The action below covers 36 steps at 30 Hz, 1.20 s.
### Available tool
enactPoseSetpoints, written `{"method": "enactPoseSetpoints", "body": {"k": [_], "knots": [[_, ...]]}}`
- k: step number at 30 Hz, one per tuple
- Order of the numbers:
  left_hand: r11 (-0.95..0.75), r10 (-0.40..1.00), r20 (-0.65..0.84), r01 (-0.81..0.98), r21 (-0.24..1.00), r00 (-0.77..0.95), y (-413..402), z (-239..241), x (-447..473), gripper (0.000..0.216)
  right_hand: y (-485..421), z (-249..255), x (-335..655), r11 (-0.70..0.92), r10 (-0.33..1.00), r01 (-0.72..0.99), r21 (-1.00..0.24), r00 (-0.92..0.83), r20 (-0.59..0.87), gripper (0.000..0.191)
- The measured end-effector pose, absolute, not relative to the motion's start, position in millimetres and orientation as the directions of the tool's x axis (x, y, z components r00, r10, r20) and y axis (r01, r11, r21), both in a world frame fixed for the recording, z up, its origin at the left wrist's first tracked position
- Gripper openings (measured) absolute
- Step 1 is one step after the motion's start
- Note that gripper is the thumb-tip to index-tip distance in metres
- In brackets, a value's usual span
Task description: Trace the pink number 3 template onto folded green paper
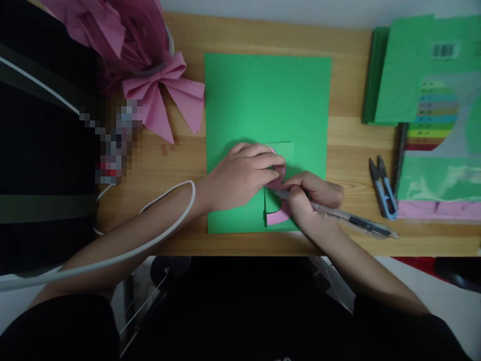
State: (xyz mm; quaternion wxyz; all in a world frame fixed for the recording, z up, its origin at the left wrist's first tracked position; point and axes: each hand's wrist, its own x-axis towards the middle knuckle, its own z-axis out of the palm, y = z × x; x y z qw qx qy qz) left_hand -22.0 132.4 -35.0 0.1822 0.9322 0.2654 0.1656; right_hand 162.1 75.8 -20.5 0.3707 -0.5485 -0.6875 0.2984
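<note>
On my feed, the writing is mostly out of reach: a white label with a black barcode (445, 50) shows at the upper right, and a multicoloured striped chart (432, 120) below it carries dark marks too small for me to read. The chart is on a glossy clear plastic packet (436, 175) in which I see green, with pink along its lower edge. A stack of green paper pieces (402, 75) overlaps the packet's upper left part. At the upper left I have one pale-rimmed round container (171, 37), heaped with folded pink paper; one pink paper bow (161, 82) hangs beside its rim.

I count one large green paper sheet (263, 95) flat on the pale wooden table (349, 75), and on its lower part one smaller green paper piece (283, 147). Curved pink paper (280, 215) lies over that piece; it shows in two stretches, and I cannot tell whether they join under the fingers. The left hand (244, 173) is palm down, fingers extended and resting on the pink paper, gripping nothing that I can see. The right hand (311, 198) grasps one slim clear-barrelled pen (353, 218), its tip at the pink paper's edge. One pair of blue-handled snips (383, 193) lies left of the packet
</note>
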Motion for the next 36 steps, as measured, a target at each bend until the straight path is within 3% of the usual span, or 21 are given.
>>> {"method": "enactPoseSetpoints", "body": {"k": [12, 22, 36], "knots": [[-0.791, 0.554, 0.248, 0.410, 0.454, 0.795, 132.3, -36.1, -23.0, 0.027, 72.8, -19.7, 162.1, 0.232, 0.972, 0.543, -0.807, -0.098, 0.213, 0.027], [-0.805, 0.541, 0.261, 0.403, 0.436, 0.799, 133.2, -34.1, -23.1, 0.032, 71.5, -12.5, 169.7, 0.207, 0.978, 0.638, -0.742, -0.118, 0.171, 0.023], [-0.803, 0.539, 0.252, 0.400, 0.441, 0.804, 133.5, -35.5, -23.6, 0.029, 63.4, -7.8, 171.9, 0.137, 0.990, 0.648, -0.749, -0.069, 0.122, 0.022]]}}
